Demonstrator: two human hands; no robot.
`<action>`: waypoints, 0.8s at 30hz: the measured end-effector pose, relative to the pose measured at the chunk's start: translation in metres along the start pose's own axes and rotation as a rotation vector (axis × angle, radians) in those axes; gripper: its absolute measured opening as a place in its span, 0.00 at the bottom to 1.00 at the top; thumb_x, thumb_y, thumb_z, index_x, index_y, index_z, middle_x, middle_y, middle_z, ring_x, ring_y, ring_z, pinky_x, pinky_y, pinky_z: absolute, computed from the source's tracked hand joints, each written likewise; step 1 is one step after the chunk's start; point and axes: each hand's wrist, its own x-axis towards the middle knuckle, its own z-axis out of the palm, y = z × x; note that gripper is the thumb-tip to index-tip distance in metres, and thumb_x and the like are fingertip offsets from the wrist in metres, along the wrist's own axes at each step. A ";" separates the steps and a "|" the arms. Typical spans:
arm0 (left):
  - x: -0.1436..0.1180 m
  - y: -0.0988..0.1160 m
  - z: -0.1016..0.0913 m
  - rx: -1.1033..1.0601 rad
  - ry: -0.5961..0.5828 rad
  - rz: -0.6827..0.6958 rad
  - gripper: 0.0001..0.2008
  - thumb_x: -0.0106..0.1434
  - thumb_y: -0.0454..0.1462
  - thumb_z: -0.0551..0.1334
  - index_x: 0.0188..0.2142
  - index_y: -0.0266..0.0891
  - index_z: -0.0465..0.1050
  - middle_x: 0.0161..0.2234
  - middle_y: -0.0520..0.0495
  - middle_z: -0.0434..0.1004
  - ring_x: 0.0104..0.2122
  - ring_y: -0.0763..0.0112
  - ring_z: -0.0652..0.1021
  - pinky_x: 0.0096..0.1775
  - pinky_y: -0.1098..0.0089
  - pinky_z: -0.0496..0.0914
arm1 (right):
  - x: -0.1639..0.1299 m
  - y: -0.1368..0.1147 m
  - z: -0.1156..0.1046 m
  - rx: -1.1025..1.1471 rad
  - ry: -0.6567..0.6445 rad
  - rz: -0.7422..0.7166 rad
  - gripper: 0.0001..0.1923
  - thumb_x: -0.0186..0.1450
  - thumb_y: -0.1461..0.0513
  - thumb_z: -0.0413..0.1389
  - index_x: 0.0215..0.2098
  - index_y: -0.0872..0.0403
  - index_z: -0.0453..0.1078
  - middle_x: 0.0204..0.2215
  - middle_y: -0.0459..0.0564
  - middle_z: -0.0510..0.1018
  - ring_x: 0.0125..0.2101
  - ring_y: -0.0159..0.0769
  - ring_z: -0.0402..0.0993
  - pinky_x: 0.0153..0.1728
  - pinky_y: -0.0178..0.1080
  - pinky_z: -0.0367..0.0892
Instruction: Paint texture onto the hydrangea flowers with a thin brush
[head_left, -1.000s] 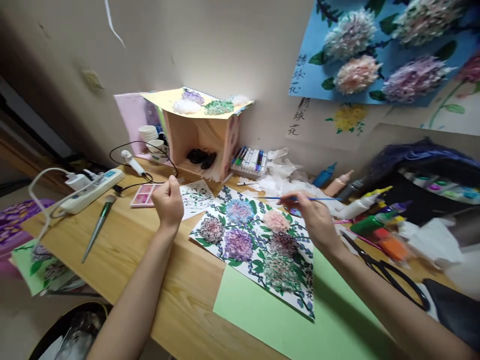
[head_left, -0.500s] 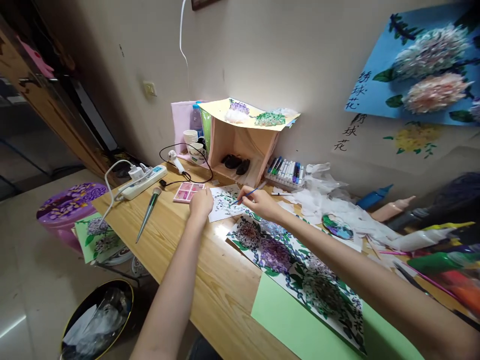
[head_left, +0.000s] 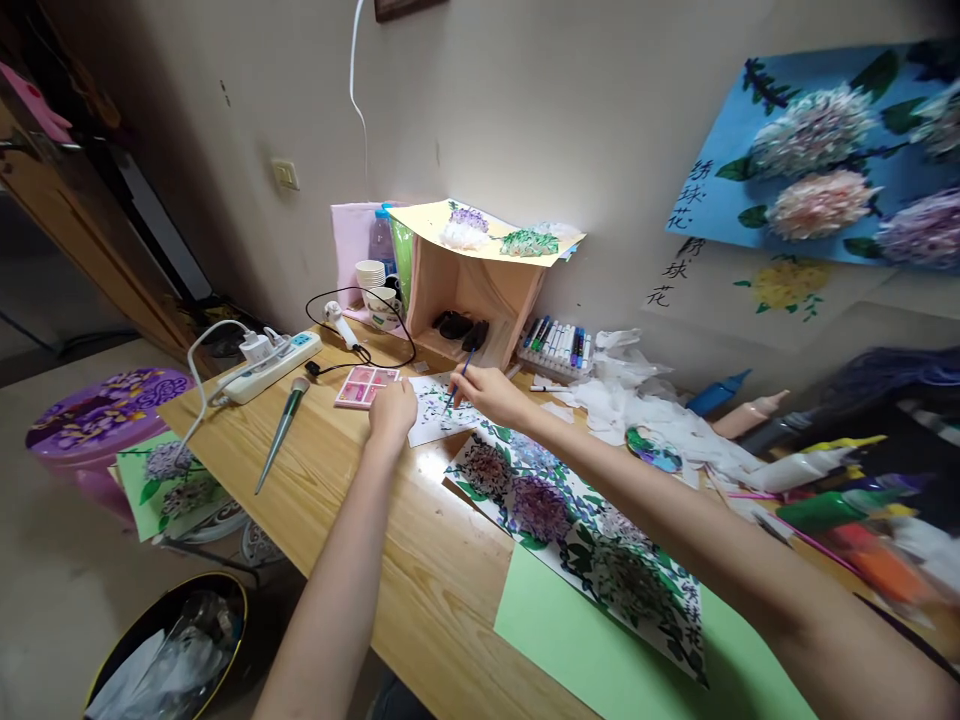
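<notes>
My right hand (head_left: 486,394) pinches a thin blue paintbrush (head_left: 466,372), which stands steeply with its lower end at the paper. Under it lies a small white sheet of paper (head_left: 427,428) dabbed with dark green and blue marks. At that sheet's left edge my left hand (head_left: 393,410) rests with curled fingers, gripping the edge; its fingertips are mostly hidden. A pink palette box (head_left: 361,388) with square compartments sits just beyond the left hand. Beneath my right forearm lies a larger flower painting (head_left: 544,510) with purple, pink and dark blossoms, over light green paper (head_left: 517,610).
A power strip (head_left: 274,368) and a large makeup-type brush (head_left: 281,435) lie at the left. Behind the sheet stand an open box (head_left: 476,290) and a marker rack (head_left: 555,345). Crumpled tissues (head_left: 637,400), a paint-smeared palette (head_left: 654,448) and paint bottles (head_left: 825,508) crowd the right.
The view has swung a little to the right. The blue paintbrush has tipped from slanting to nearly upright in my right hand. My left hand stays at the paper's edge.
</notes>
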 end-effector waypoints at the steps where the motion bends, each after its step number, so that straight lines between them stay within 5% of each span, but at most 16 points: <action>1: 0.000 0.000 0.000 0.002 0.000 0.001 0.17 0.64 0.42 0.57 0.50 0.37 0.66 0.48 0.43 0.70 0.44 0.65 0.74 0.44 0.58 0.71 | -0.001 0.001 0.000 -0.006 -0.009 0.006 0.14 0.67 0.63 0.42 0.31 0.54 0.67 0.24 0.45 0.78 0.29 0.30 0.72 0.34 0.32 0.60; 11: 0.001 0.003 -0.001 0.026 0.013 -0.008 0.26 0.66 0.41 0.42 0.28 0.35 0.76 0.29 0.38 0.79 0.38 0.58 0.78 0.44 0.61 0.67 | -0.008 0.005 -0.012 -0.090 -0.163 -0.038 0.07 0.59 0.68 0.49 0.30 0.57 0.69 0.24 0.44 0.73 0.26 0.28 0.64 0.30 0.31 0.56; 17: 0.000 0.002 -0.001 0.028 0.007 -0.015 0.23 0.67 0.42 0.44 0.33 0.33 0.75 0.33 0.39 0.79 0.38 0.63 0.77 0.44 0.61 0.68 | 0.000 0.000 -0.018 -0.095 -0.257 -0.087 0.08 0.61 0.67 0.49 0.30 0.57 0.70 0.25 0.46 0.76 0.26 0.28 0.67 0.30 0.31 0.59; 24: 0.002 0.000 0.000 0.026 -0.006 -0.008 0.17 0.64 0.43 0.57 0.49 0.36 0.67 0.47 0.43 0.70 0.43 0.66 0.74 0.44 0.59 0.71 | 0.015 0.008 0.000 -0.119 -0.126 0.032 0.15 0.68 0.62 0.43 0.30 0.56 0.69 0.23 0.48 0.79 0.28 0.31 0.73 0.33 0.32 0.62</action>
